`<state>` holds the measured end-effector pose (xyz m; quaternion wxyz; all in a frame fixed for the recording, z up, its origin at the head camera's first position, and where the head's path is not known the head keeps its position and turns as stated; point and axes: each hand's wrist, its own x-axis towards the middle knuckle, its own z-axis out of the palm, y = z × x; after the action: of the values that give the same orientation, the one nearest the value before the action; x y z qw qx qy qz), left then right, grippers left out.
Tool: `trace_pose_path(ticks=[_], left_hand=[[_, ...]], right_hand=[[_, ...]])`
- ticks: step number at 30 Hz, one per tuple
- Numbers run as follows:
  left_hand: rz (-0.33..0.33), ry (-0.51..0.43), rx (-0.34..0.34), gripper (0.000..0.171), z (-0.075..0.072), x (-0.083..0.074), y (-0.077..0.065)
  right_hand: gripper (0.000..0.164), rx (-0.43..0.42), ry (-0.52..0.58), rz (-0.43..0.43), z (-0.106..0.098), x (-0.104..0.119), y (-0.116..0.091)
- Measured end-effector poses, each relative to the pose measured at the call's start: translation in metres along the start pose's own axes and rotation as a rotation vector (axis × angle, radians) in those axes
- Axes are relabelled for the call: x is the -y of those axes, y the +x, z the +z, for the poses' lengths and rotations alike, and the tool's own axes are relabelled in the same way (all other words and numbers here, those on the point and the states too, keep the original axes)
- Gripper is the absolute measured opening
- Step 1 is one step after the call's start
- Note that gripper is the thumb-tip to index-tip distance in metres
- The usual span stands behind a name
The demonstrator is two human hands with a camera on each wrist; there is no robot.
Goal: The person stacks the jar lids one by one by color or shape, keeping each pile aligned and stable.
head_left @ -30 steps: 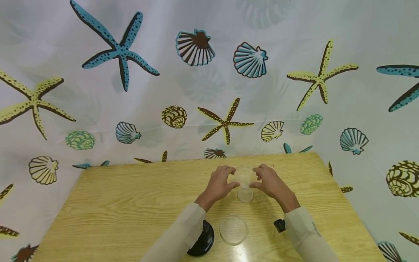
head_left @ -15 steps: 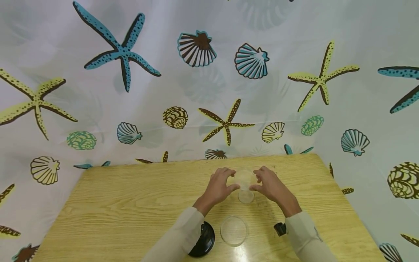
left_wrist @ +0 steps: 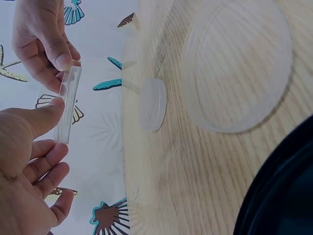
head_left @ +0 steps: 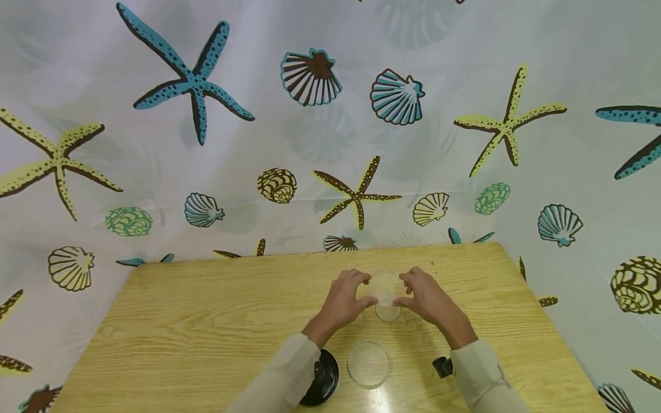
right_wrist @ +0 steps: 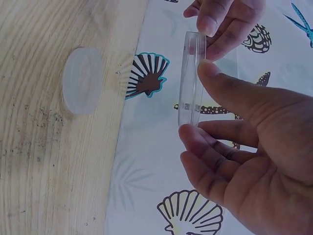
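Note:
Both hands hold a clear round petri dish [head_left: 385, 285] up off the table, one at each side. It stands edge-on in the wrist views, where two thin nested walls show. My left hand [head_left: 341, 298] pinches its left rim between thumb and fingertips. Opposite, the thumb and fingers of my right hand [right_wrist: 264, 132] pinch the right rim. Just nearer than the held dish, a smaller clear round dish [right_wrist: 82, 81] lies on the tabletop, partly overlapped by it in the head view. A larger clear dish [head_left: 369, 364] lies closer to me.
A glossy black round object [head_left: 325, 378] lies beside the large clear dish, partly behind my left sleeve. A small black piece [head_left: 442, 367] sits against the right sleeve. The wooden table [head_left: 217, 310] ends at a shell-patterned curtain [head_left: 232, 143].
Both hands have come slightly down and nearer in the head view with the petri dish, which now overlaps the small dish a little more. The grip looks the same.

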<state>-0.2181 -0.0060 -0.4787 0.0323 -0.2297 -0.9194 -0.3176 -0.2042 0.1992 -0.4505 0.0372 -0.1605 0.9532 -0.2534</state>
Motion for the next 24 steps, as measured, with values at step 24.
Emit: trace_pose_path(ticks=[24], left_hand=[[-0.014, 0.008, 0.016, 0.043, 0.001, 0.005, -0.013]], right_hand=[[0.053, 0.002, 0.014, 0.002, 0.01, 0.009, -0.013]])
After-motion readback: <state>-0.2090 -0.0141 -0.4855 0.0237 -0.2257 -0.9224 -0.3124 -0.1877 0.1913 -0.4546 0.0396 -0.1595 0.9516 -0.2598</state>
